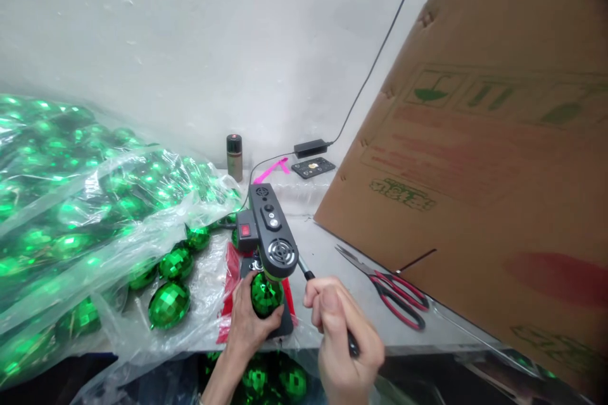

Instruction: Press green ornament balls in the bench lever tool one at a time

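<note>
My left hand (249,323) is wrapped around a faceted green bauble (265,294) and holds it under the head of a small black machine (272,234) with a red switch. My right hand (344,338) is closed in a fist around the machine's black lever handle (308,275), to the right of the bauble. The machine stands on a dark base over a red sheet (232,278) near the table's front edge.
A clear plastic bag full of green baubles (71,202) fills the left side, with loose ones (170,304) spilled near the machine. Red-handled scissors (389,288) lie to the right. A big cardboard sheet (475,171) leans at right. At the wall stand a spray can (234,157), a power adapter (311,148) and a remote (313,168).
</note>
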Motion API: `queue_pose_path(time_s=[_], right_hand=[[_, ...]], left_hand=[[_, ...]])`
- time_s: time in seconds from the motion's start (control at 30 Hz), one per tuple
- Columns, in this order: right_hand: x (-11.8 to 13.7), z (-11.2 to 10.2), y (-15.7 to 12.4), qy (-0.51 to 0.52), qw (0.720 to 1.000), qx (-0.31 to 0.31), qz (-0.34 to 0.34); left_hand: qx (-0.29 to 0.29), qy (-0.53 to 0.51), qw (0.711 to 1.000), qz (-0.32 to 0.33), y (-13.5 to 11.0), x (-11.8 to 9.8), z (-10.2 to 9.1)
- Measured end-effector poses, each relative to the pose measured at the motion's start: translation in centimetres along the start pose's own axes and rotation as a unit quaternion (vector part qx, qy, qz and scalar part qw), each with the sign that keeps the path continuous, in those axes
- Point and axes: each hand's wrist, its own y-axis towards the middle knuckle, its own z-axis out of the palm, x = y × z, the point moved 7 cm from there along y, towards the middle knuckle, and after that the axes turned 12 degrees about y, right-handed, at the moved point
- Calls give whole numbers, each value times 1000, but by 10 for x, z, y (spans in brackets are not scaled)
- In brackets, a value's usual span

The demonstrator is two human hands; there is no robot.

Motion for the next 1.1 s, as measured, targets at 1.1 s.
queue_pose_path(time_s=[1.1], right_hand=[[-30,-10,-40,21,993,-91,-74]], left_hand=[[3,-8,1000,12,-1,-9,0]])
